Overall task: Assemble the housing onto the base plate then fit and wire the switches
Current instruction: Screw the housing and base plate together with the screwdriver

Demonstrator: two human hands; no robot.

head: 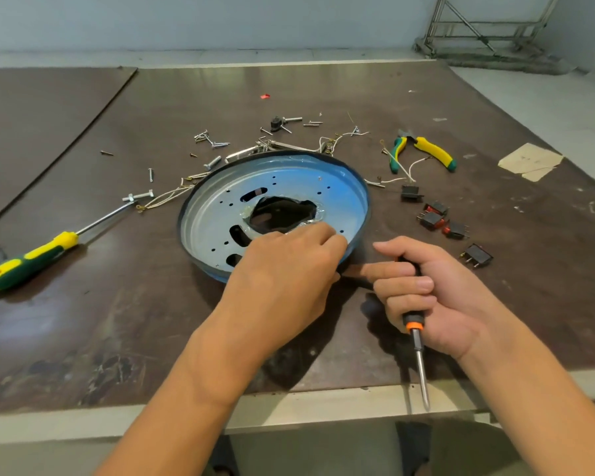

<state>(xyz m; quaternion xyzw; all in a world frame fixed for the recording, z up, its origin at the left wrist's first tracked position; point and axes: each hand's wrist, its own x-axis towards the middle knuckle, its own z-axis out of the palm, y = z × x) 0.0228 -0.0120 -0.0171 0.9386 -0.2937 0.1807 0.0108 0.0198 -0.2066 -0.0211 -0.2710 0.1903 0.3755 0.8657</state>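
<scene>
At your far left the yellow-and-green screwdriver (28, 261) lies idle on the surface (83, 338), so leave it there; the loose screws (213, 142) are scattered just beyond the base plate (340, 180), within easy reach; the base plate sits dish-side up in the middle of the surface, its near rim under your left hand (282, 273), whose fingers are curled down onto the plate's inner face; whether they pinch a screw or only press cannot be told, since the tips are hidden; bear down with that hand so the plate does not spin or tip, probably the main risk with a shallow round pan; something dark shows through the central opening, and whether it is the housing is unclear, so line up the holes before driving anything; your right hand (437, 290) is clenched round the orange-collared screwdriver (419, 359) with its tip pointing back at you, so turn it round before you bring it to a hole; the rocker switches (437, 218) wait to the right, apart from the plate and nearer you than the pliers (423, 152); they look like a later step.
</scene>
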